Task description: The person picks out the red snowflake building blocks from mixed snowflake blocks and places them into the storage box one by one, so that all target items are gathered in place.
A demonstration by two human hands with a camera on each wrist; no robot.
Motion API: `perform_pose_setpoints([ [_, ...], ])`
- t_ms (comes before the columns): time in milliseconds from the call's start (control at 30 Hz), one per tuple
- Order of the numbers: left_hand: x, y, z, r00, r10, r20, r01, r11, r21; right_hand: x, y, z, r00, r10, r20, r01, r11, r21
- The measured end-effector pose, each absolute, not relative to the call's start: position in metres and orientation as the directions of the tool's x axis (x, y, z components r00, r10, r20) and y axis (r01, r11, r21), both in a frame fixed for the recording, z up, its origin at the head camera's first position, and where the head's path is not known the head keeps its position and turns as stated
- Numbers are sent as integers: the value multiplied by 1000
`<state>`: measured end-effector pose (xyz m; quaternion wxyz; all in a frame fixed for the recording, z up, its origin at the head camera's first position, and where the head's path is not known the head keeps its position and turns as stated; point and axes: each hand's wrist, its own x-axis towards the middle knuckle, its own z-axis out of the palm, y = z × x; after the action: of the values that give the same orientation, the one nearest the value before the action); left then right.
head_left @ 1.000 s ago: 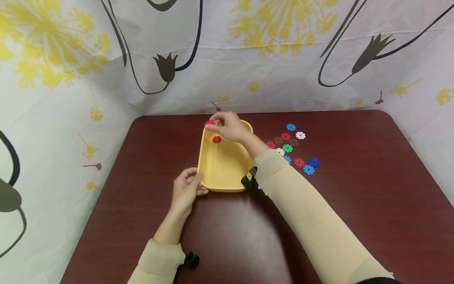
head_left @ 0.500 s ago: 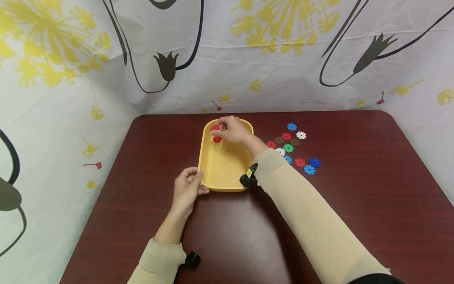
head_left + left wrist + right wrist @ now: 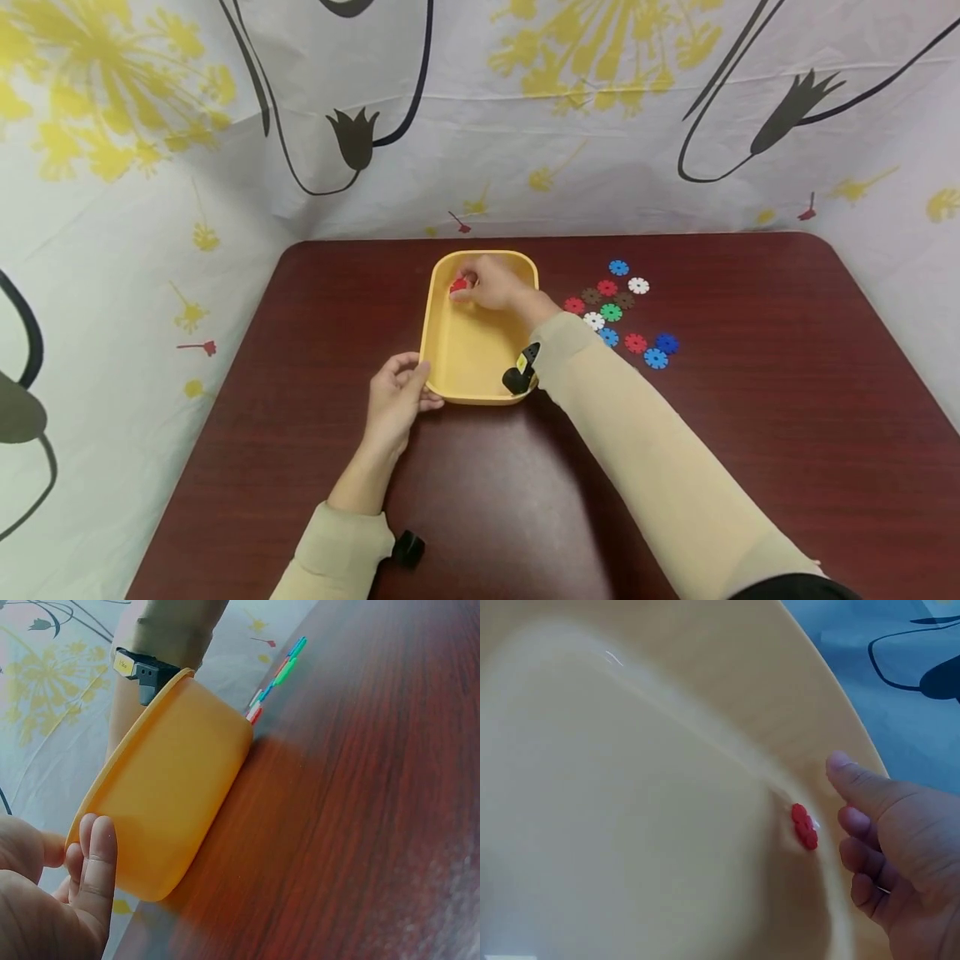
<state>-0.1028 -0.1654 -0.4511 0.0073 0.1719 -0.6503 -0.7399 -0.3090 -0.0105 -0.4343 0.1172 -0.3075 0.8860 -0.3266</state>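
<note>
My left hand (image 3: 394, 400) grips the near left corner of a yellow plastic tray (image 3: 472, 358). In the left wrist view its thumb is at the rim and its fingers lie against the outer wall. Inside the tray's far left part is my right hand (image 3: 491, 285), with red notched discs (image 3: 458, 285) at its fingertips. The right wrist view shows the red discs (image 3: 804, 826) overlapping low at the tray's side. There the thumb and fingers of the right hand (image 3: 907, 847) stand a little apart from them, with nothing seen between them.
Right of the tray, several notched discs lie loose on the dark red-brown table (image 3: 750, 433), among them a green disc (image 3: 611, 312), a white disc (image 3: 638, 286) and a dark blue disc (image 3: 667, 343). A patterned cloth (image 3: 600, 192) hangs behind the table.
My right hand has come down from the tray's far left rim into the tray, bringing a red disc to the one lying there, and its fingers have let go. The left hand stays put.
</note>
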Motion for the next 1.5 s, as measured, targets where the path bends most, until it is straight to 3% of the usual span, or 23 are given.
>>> perform_pose_setpoints([
  [200,-102,-163,-450,-941,-242,-236,-203,-152,967,-309,-10,-442,-749,-659,-65,-483,610,-628],
  [900,-103,-157,-452,-940,-286,-188,-153,-140,978,-304,-5,-439,-713,-691,-121,-509,627,-590],
  [1500,-101,-155,-451,-939,-276,-205,-168,-152,974,-308,-1,-419,-736,-673,-72,-469,583,-663],
])
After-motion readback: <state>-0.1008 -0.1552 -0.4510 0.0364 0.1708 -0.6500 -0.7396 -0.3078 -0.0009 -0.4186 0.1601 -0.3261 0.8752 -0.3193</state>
